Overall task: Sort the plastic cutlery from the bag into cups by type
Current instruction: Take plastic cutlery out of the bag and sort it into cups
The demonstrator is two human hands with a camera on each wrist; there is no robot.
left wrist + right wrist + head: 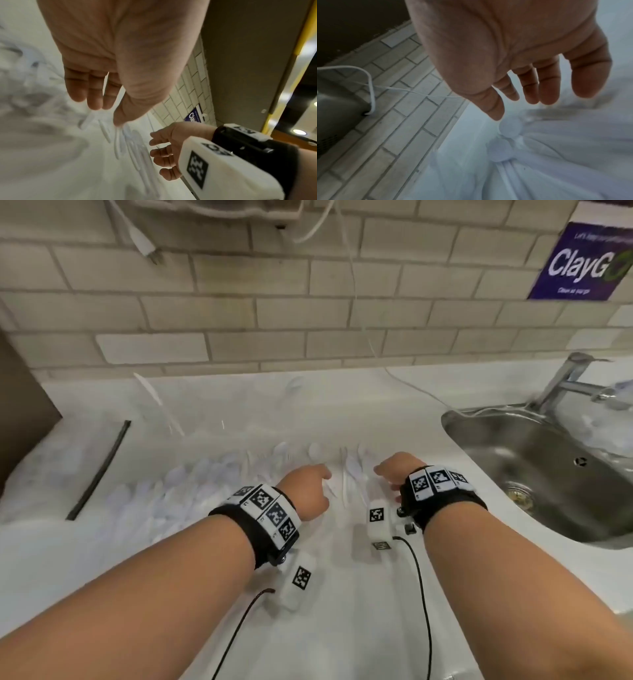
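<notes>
White plastic cutlery lies spread in a loose heap across the white counter. My left hand hovers over its right end with straight fingers. In the left wrist view, the left hand touches a handle with its thumb tip, beside several forks and spoons. My right hand hangs just to the right, its fingers relaxed and holding nothing. In the right wrist view, the right hand is just above two spoon bowls. A clear cup with a white knife stands at the back, blurred.
The clear bag with its black zip strip lies flat at the left. A steel sink with a tap is set into the counter on the right. Behind is a tiled wall with a hanging white cable. A dark panel stands far left.
</notes>
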